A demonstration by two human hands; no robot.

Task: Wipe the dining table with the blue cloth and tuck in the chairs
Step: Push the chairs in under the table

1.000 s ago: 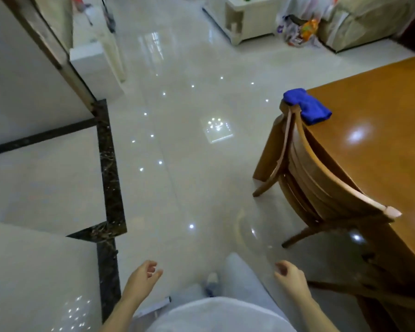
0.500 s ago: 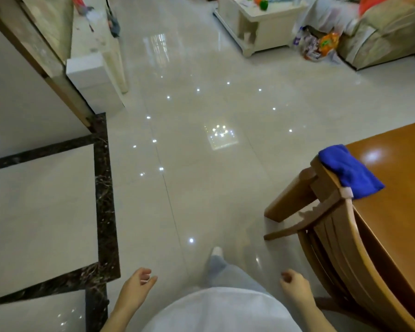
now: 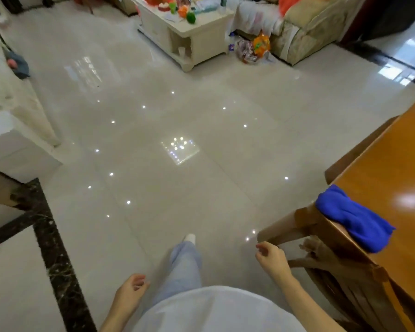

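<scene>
A blue cloth [image 3: 353,218] lies bunched at the near corner of the worktop [image 3: 393,164]
The left hand [image 3: 130,293] hangs over the glossy floor [image 3: 177,188], the right hand [image 3: 272,258] just beside the wooden chair [image 3: 326,257] standing against the worktop edge; both hands empty, fingers loosely curled

Blue cloth [image 3: 353,218], orange-brown table [image 3: 393,168]

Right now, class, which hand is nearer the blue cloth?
Right. The right hand hangs empty just left of the blue cloth on the table corner; the left hand hangs farther left, beyond the person's leg.
</scene>
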